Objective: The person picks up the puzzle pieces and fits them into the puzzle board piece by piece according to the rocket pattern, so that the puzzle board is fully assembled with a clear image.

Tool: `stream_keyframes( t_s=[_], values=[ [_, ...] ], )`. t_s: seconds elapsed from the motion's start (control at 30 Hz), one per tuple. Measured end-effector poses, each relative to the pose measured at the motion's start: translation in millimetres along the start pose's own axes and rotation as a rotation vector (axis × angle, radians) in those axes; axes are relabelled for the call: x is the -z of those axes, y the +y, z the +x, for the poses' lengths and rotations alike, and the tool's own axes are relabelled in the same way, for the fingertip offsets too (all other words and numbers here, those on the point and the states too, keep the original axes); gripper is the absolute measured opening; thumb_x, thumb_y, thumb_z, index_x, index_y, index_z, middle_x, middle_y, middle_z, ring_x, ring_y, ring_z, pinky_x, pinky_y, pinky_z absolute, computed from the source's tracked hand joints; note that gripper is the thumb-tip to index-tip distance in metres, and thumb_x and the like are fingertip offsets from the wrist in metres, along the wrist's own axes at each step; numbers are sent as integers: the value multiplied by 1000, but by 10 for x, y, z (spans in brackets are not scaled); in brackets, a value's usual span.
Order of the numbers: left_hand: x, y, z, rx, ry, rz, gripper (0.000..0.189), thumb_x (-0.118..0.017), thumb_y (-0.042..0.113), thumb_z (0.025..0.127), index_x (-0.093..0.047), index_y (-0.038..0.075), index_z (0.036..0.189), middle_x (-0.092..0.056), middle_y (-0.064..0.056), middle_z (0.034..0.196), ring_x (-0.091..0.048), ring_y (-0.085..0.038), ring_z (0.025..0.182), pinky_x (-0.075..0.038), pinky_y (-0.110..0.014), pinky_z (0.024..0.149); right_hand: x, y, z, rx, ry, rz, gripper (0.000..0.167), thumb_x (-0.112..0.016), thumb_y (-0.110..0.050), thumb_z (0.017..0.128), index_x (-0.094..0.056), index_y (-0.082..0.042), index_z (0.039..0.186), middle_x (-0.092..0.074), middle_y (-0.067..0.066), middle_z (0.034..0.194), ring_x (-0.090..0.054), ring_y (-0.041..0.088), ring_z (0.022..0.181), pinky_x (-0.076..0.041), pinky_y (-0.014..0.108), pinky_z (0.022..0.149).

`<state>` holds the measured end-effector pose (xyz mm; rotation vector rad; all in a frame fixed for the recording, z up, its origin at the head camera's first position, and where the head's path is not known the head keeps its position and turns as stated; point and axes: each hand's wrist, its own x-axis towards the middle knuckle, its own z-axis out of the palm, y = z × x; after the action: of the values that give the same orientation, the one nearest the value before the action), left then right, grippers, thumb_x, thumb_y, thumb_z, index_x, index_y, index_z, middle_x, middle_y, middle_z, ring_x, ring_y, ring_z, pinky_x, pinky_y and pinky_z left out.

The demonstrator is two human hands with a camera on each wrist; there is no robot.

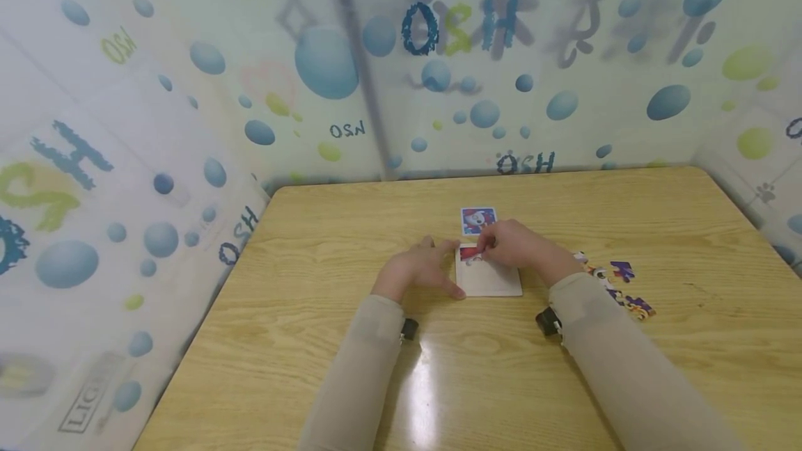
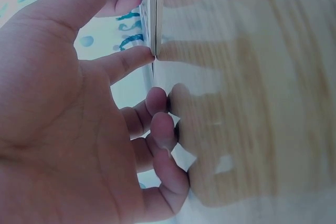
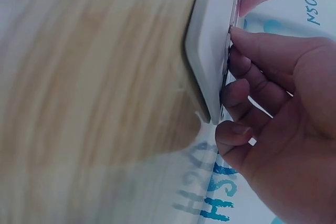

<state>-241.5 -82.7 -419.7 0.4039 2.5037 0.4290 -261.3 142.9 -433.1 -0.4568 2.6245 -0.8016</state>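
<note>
A small white puzzle board (image 1: 495, 282) lies flat on the wooden table. Red and blue jigsaw pieces (image 1: 468, 253) cover its upper left corner. My left hand (image 1: 421, 270) braces the board's left side, thumb at the near corner and index finger at the far one. In the left wrist view, its other fingertips (image 2: 164, 129) rest on the tabletop. Over the board's far part, my right hand (image 1: 510, 245) pinches a puzzle piece between thumb and forefinger, down at the surface. The right wrist view shows those fingertips (image 3: 236, 35) along the board's top; they mostly hide the piece.
Just beyond the board lies a small picture card (image 1: 470, 220) with a blue border. Several loose puzzle pieces (image 1: 622, 270), purple and yellow, are scattered right of the board, partly behind my right forearm. A printed curtain (image 1: 426, 117) hangs behind the table (image 1: 326, 249).
</note>
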Motion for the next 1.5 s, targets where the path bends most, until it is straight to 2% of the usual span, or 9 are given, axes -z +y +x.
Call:
stream_keyframes(
  t_s=[0.2,0.33,0.5,0.77,0.93,1.1,1.23,1.4,1.5],
  values=[
    [-15,-12,7,1,1,0,106,-87,61,80,-29,45,167,-25,-17,176,-33,-44,159,-39,-72,119,-3,9,-19,11,-3,1,11,-67,-10,102,-77,-11,105,-71,8,102,-60,22,92,-50,32,81],
    [-25,-16,12,9,-8,-12,105,-87,60,81,-28,46,167,-19,-16,178,-29,-45,161,-36,-73,121,74,50,-84,50,3,12,15,-67,-14,103,-78,-10,112,-74,10,109,-62,22,96,-54,34,85],
    [-22,-14,3,16,0,-29,106,-88,57,81,-28,46,167,-18,-16,179,-27,-46,162,-34,-74,122,363,105,-278,80,44,14,25,-67,-18,104,-75,-6,124,-75,11,115,-64,24,98,-57,39,86],
    [-11,-23,0,18,14,-30,105,-89,55,80,-29,46,167,-22,-15,177,-31,-45,160,-35,-71,122,826,281,-707,75,83,-64,29,-70,-19,103,-72,-2,126,-72,7,106,-70,28,102,-61,44,82],
    [-16,-31,5,15,14,-30,106,-89,56,80,-29,46,167,-20,-16,178,-30,-45,161,-35,-71,123,959,502,-904,74,88,-81,28,-72,-16,102,-72,-1,126,-70,6,105,-71,25,100,-60,39,79],
    [-20,-25,-2,10,12,-33,106,-89,56,80,-30,45,167,-21,-16,178,-30,-44,161,-35,-71,122,1007,810,-1041,56,83,-77,30,-73,-16,101,-72,0,126,-70,4,105,-71,23,100,-59,32,77],
    [-19,-17,-8,15,12,-41,106,-90,56,80,-30,46,166,-20,-16,178,-29,-44,161,-35,-71,122,992,1060,-1156,12,69,-72,31,-74,-18,101,-72,-2,127,-68,2,104,-67,18,98,-55,26,74],
    [-19,-4,-11,16,15,-37,106,-90,56,80,-30,46,166,-19,-16,179,-28,-45,162,-34,-72,123,939,1375,-1306,-49,60,-43,35,-74,-24,101,-70,-3,129,-62,2,103,-59,12,91,-50,25,71],
    [-18,1,-13,13,15,-30,106,-89,57,79,-30,46,166,-20,-16,178,-29,-45,161,-35,-71,123,893,1544,-1386,-79,56,-44,41,-76,-26,99,-68,-3,132,-64,4,107,-57,12,93,-50,25,73]
  ],
)
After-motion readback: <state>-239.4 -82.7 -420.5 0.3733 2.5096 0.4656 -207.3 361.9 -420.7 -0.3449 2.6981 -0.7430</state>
